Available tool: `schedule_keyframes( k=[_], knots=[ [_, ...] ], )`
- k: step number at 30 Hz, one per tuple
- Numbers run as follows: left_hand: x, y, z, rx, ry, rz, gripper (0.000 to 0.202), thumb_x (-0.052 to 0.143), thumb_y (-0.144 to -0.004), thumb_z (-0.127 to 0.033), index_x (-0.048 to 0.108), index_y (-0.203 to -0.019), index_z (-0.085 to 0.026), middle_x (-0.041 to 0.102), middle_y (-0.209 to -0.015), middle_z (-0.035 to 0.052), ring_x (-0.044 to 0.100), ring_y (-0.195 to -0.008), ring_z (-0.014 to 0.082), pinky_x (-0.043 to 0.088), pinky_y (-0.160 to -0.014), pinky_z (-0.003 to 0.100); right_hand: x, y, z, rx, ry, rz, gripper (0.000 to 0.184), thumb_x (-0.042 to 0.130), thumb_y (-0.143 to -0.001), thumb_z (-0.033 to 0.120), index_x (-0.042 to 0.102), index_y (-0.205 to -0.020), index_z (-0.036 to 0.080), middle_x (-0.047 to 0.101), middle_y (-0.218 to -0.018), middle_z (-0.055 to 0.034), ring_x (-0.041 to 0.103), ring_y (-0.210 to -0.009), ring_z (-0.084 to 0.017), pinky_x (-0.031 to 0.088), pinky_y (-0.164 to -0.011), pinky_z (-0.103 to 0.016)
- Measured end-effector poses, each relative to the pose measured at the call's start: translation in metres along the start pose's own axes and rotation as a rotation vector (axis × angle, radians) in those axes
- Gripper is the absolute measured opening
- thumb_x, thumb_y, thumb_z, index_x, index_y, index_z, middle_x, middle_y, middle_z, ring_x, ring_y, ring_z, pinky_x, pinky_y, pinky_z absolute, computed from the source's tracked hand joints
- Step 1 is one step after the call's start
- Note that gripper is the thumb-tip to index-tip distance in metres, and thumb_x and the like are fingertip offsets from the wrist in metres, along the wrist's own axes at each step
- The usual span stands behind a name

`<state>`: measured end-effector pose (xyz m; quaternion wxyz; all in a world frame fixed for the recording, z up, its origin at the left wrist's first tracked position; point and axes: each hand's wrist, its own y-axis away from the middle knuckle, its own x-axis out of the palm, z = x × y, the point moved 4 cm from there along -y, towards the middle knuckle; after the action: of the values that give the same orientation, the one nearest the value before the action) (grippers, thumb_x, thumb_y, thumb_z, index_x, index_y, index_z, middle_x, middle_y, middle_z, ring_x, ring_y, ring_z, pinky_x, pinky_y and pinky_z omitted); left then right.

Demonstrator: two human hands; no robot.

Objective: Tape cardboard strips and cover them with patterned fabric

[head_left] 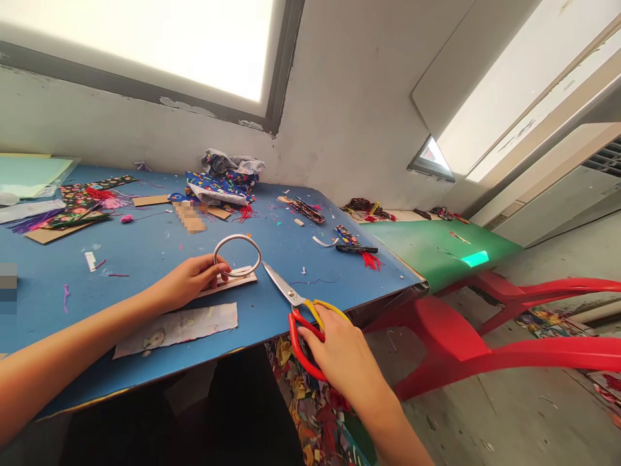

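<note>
My left hand (196,275) pinches a thin pale ring (237,237), which looks like a nearly used-up roll of tape, standing tilted above the table. Under it lies a narrow light strip (242,280), partly hidden by my fingers. My right hand (347,349) grips scissors (291,296) with one red and one yellow handle. Their blades look closed, and the tip points toward the ring's right side without touching it. Closer to the table's front edge is a whitish fabric strip (194,327), below my left forearm.
On the blue table (286,259) are crumpled patterned cloth (226,181), flowered strips with tassels (92,200), cardboard pieces (150,200), and a black strip (356,248). A green table (417,243) adjoins at right. Red chairs (451,330) stand there; scraps (295,388) fill the space below.
</note>
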<state>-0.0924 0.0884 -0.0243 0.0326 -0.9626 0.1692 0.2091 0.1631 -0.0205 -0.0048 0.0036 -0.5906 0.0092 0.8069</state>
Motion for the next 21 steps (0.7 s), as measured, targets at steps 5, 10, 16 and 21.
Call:
schedule_keyframes(
  k=[5,10,16,21],
  knots=[
    [-0.005,0.0,0.0,-0.037,0.093,-0.073,0.046,0.051,-0.076,-0.063,0.059,-0.085,-0.019,0.062,-0.075,0.0007,0.053,-0.058,0.0109,0.041,-0.047,0.019,-0.018,-0.014,-0.006,-0.09,0.013,-0.042,0.03,0.052,-0.087,0.033,0.061,-0.112,0.018,0.063,-0.111,-0.0076,0.059,-0.102,-0.026,0.046,-0.085,-0.036],
    [-0.009,0.003,-0.001,-0.046,0.166,-0.133,0.041,0.049,-0.08,-0.058,0.057,-0.088,-0.019,0.062,-0.085,0.0015,0.056,-0.063,0.0112,0.046,-0.05,0.02,-0.028,-0.039,0.027,-0.3,0.176,-0.162,0.033,0.038,-0.093,0.022,0.059,-0.118,0.017,0.061,-0.11,-0.0091,0.057,-0.099,-0.024,0.045,-0.085,-0.035],
    [-0.012,0.003,0.003,-0.016,0.225,-0.145,0.04,0.048,-0.082,-0.058,0.057,-0.087,-0.019,0.061,-0.086,0.0014,0.057,-0.064,0.0115,0.05,-0.052,0.022,0.008,-0.074,0.077,-0.686,0.271,0.023,0.053,0.037,-0.084,0.003,0.048,-0.133,0.021,0.051,-0.131,-0.013,0.052,-0.11,-0.026,0.045,-0.089,-0.037],
    [-0.011,0.004,0.002,-0.03,0.262,-0.134,0.04,0.052,-0.08,-0.058,0.06,-0.084,-0.018,0.062,-0.08,0.001,0.055,-0.056,0.0095,0.049,-0.051,0.022,0.022,-0.08,0.075,-0.699,0.265,0.074,0.056,0.035,-0.08,-0.002,0.049,-0.132,0.015,0.05,-0.128,-0.0174,0.05,-0.11,-0.028,0.045,-0.09,-0.041]
  ],
)
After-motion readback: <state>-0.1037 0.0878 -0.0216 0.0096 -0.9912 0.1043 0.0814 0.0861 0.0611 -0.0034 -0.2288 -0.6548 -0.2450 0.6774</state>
